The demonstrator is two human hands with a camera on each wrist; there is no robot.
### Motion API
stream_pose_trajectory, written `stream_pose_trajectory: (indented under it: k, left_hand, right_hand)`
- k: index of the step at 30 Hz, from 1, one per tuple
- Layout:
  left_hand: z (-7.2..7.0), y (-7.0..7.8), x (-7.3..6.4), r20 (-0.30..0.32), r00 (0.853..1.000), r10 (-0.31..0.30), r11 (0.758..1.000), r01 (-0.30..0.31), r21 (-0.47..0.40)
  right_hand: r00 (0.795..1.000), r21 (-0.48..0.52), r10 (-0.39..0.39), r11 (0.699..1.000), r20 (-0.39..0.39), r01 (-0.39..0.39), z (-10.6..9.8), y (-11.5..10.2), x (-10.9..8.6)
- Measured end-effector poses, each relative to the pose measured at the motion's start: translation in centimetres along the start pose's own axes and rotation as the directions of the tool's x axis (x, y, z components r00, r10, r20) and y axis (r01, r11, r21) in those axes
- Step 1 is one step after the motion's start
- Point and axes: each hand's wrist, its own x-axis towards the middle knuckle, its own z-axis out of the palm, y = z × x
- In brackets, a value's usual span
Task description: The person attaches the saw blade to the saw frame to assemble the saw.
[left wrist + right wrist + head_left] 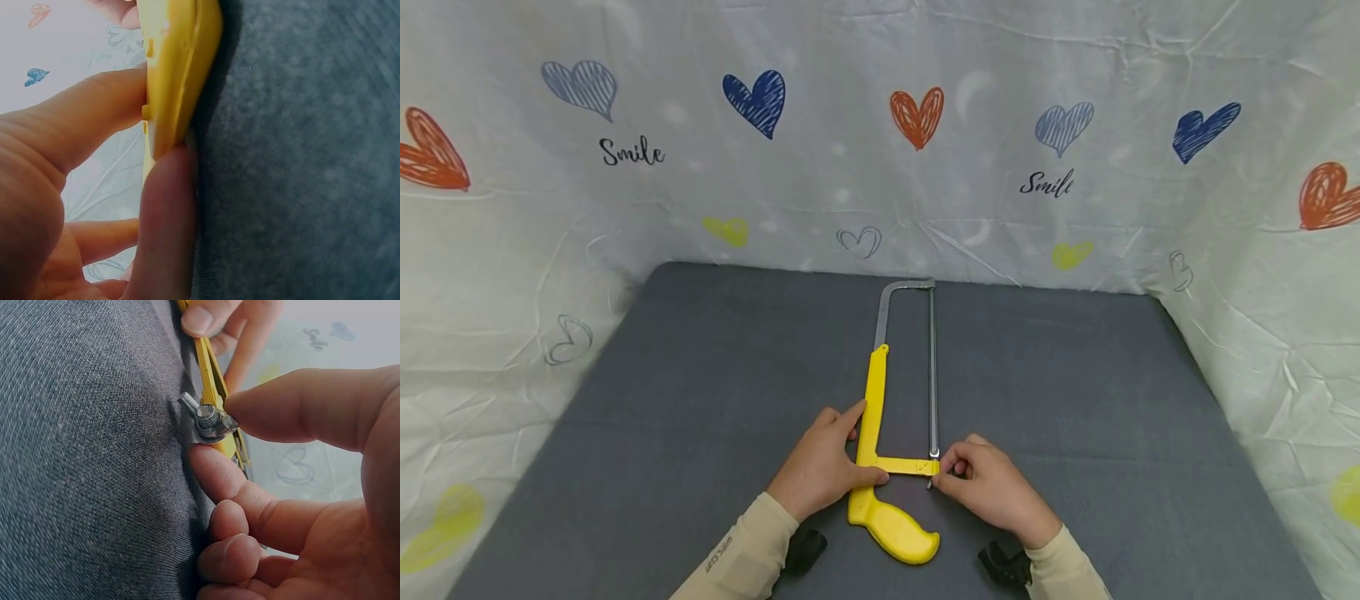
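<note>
A hacksaw (pixel 872 408) with a yellow frame and handle lies flat on the grey tabletop, its handle toward me. Its thin blade (pixel 933 375) runs along the right side. My left hand (pixel 823 465) holds the yellow frame just above the handle, thumb on the crossbar and fingers along the outer left edge. At the crossbar's right end, my right hand (pixel 992 485) has thumb and index finger at a small metal wing nut (pixel 212 422). In the right wrist view, thumb and index finger pinch it from opposite sides, the other fingers curled below.
The grey cloth-covered table (pixel 737 350) spreads out around the saw. A white curtain (pixel 850 192) printed with hearts and "Smile" encloses its back and sides. Black wrist devices (pixel 805 552) sit under both forearms.
</note>
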Motion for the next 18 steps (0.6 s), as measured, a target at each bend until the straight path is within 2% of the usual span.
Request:
stream_pose_trajectory:
  k: [18]
  left_hand:
    - [-0.1,0.08,0.12,0.016,1.0,-0.01,1.0,0.01,0.007]
  right_hand:
    - [1.0,-0.023,-0.009,1.0,0.007,0.009,0.14,0.16,0.15]
